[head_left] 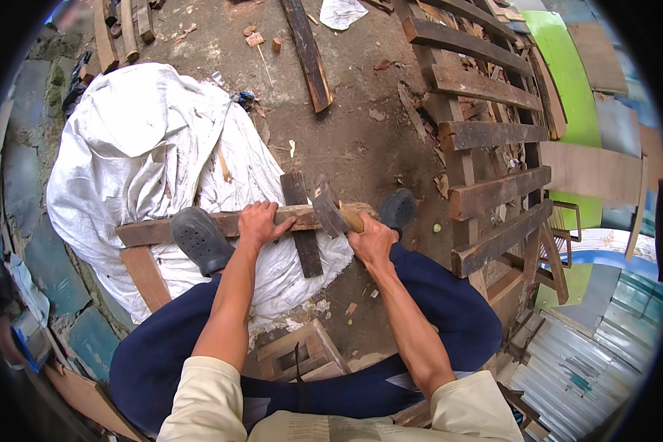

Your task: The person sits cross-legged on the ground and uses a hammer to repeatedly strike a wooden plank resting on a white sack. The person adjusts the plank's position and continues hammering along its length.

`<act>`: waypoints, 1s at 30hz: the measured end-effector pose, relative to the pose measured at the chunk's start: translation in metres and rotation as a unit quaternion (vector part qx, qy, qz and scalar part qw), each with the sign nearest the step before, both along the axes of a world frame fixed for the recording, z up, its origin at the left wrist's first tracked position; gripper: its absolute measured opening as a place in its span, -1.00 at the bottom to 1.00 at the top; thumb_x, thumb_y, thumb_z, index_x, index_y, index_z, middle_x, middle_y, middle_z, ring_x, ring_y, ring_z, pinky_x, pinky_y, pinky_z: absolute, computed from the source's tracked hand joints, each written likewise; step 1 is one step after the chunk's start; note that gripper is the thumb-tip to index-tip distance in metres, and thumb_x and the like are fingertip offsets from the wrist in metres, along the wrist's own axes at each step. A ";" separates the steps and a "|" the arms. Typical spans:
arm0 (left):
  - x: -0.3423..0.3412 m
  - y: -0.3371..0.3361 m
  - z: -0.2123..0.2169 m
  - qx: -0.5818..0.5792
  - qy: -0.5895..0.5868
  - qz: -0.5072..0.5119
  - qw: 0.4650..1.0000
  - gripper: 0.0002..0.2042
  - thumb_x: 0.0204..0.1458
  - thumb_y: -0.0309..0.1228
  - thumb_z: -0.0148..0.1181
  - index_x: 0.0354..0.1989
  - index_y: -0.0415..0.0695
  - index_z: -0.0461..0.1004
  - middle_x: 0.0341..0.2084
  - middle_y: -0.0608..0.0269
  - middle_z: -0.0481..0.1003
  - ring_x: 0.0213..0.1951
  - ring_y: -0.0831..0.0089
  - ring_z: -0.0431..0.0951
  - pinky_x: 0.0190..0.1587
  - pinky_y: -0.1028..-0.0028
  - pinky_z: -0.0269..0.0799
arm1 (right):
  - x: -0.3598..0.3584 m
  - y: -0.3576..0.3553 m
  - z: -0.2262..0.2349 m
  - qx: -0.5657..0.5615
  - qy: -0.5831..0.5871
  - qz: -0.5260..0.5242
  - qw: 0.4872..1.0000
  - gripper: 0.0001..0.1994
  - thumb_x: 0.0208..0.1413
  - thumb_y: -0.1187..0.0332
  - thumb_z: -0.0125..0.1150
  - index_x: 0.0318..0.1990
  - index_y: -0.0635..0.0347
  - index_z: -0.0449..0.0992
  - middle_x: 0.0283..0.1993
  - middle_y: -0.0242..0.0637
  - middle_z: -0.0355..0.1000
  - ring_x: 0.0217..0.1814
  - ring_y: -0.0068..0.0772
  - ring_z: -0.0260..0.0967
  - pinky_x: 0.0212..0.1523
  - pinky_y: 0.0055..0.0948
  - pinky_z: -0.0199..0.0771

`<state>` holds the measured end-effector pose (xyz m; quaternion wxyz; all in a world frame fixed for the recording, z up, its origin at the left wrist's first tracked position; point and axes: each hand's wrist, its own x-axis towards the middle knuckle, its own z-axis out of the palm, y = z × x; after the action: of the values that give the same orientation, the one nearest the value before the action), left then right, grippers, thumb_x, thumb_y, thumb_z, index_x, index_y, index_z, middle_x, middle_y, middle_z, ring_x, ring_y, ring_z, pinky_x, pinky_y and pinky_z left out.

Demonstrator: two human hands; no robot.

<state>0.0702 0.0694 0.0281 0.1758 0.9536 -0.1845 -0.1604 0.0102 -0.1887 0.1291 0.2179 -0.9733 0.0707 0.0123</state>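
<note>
A long brown wooden beam (151, 231) lies crosswise before me. My left hand (260, 222) holds it down, fingers curled over it and thumb stretched to the right. Under the beam runs a short dark plank (309, 254), crossing it at roughly a right angle. My right hand (373, 241) is closed around the wooden handle of a hammer (328, 209). The hammer's metal head is over the beam, just right of the crossing; whether it touches the wood I cannot tell. My left foot, in a grey clog (201, 239), presses on the beam's left part.
A white sheet (136, 140) spreads under the beam's left side. The other grey clog (398, 211) stands at its right end. A slatted wooden frame (497, 134) borders the right, with corrugated metal sheets (567, 368) beyond. A dark plank (307, 55) lies ahead on the dirt.
</note>
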 end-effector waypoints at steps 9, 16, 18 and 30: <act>0.002 -0.009 -0.001 -0.012 -0.015 -0.004 1.000 -0.37 0.00 0.30 0.10 -0.29 -0.13 0.60 -0.33 0.14 0.60 -0.21 0.21 0.61 -0.16 0.27 0.49 | -0.045 -0.034 -0.035 -0.032 0.239 -0.095 0.966 -0.78 0.07 0.21 0.13 -0.32 0.15 0.56 -0.45 0.12 0.51 -0.35 0.28 0.49 -0.27 0.10 0.45; -0.004 0.000 -0.006 -0.016 -0.012 0.005 1.000 -0.37 -0.02 0.31 0.13 -0.35 -0.14 0.60 -0.39 0.11 0.59 -0.27 0.22 0.61 -0.18 0.26 0.49 | -0.041 0.005 -0.012 0.165 0.009 -0.137 0.977 -0.92 -0.01 0.45 0.15 -0.33 0.21 0.48 -0.47 0.03 0.49 -0.40 0.18 0.48 -0.39 -0.14 0.40; 0.002 -0.009 -0.002 -0.023 -0.013 -0.004 1.000 -0.37 -0.02 0.30 0.13 -0.36 -0.15 0.60 -0.40 0.11 0.59 -0.28 0.22 0.61 -0.18 0.26 0.49 | -0.042 -0.029 -0.029 0.043 0.131 -0.103 0.985 -0.83 0.02 0.32 0.16 -0.28 0.19 0.53 -0.38 0.06 0.52 -0.32 0.19 0.51 -0.26 -0.05 0.45; 0.003 -0.006 -0.002 -0.011 -0.007 -0.007 1.000 -0.36 0.00 0.30 0.09 -0.35 -0.14 0.61 -0.39 0.13 0.60 -0.25 0.22 0.61 -0.17 0.24 0.49 | -0.016 -0.064 -0.021 0.055 0.066 0.021 0.996 -0.69 0.02 0.13 0.20 -0.24 0.17 0.60 -0.43 0.02 0.56 -0.35 0.06 0.56 -0.31 -0.14 0.52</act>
<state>0.0730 0.0636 0.0262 0.1843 0.9513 -0.1943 -0.1530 -0.0054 -0.2529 0.1077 0.2659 -0.9582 0.0635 0.0847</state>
